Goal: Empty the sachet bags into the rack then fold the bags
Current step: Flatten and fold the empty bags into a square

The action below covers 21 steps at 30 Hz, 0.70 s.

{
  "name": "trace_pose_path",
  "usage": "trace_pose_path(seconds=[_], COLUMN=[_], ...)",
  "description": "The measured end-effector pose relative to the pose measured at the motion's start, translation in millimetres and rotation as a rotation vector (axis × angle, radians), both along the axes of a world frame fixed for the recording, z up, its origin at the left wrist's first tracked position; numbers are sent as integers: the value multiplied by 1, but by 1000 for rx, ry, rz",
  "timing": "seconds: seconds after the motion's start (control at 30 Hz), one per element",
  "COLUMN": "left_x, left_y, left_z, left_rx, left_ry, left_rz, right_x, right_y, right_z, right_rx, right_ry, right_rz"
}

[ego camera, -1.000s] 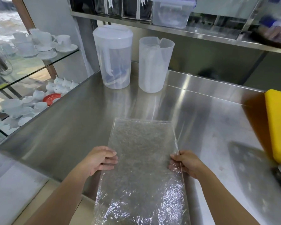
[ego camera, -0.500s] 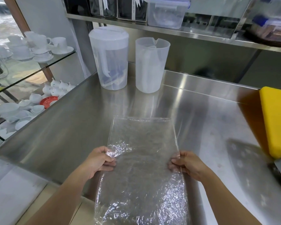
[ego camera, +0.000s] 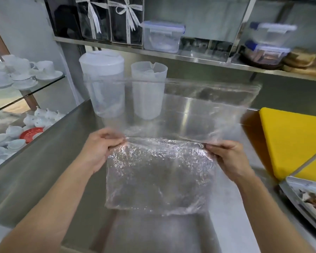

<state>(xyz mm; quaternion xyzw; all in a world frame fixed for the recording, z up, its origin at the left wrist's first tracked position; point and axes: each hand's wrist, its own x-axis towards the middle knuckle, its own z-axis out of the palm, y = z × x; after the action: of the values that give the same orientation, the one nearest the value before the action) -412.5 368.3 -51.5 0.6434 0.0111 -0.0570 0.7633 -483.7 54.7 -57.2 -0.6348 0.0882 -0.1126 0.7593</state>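
Note:
A large clear, crinkled plastic bag is held up above the steel counter, bent across its middle. My left hand pinches its left edge at the bend and my right hand pinches its right edge. The upper half stands up and leans away from me, blurred, its top edge level with the two jugs. The lower half hangs down toward me. The bag looks empty.
A lidded translucent jug and an open one stand at the counter's back. A yellow board lies at right, a tray nearer me. Cups fill glass shelves at left; lidded boxes sit on the shelf above.
The bag lay flat on the counter under both hands. Both hands have now lifted it and its far half has swung up off the counter. The camera has tilted up.

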Motion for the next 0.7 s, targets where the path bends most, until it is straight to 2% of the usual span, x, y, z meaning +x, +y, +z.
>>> trace_pose_path(seconds=[0.17,0.3,0.47,0.6,0.7], left_x=[2,0,3,1,0], left_y=[-21,-27,-35,-38,-42], left_z=[22,16,15,23,21], left_rx=[-43,49,-41,-212,-29], left_ry=[-126,-140,-86,-35,-70], left_rz=[-133,-157,-135,-314,-366], right_x=[-7,-23,-26,-33,-39], right_y=[-23,-36,-47,-55,-60], right_z=[18,27,20,22,24], right_rx=[98,-176,-296,-391,-484], right_ry=[-91,-106,-77,-85,-73], right_rz=[16,31,-27,-62,-39])
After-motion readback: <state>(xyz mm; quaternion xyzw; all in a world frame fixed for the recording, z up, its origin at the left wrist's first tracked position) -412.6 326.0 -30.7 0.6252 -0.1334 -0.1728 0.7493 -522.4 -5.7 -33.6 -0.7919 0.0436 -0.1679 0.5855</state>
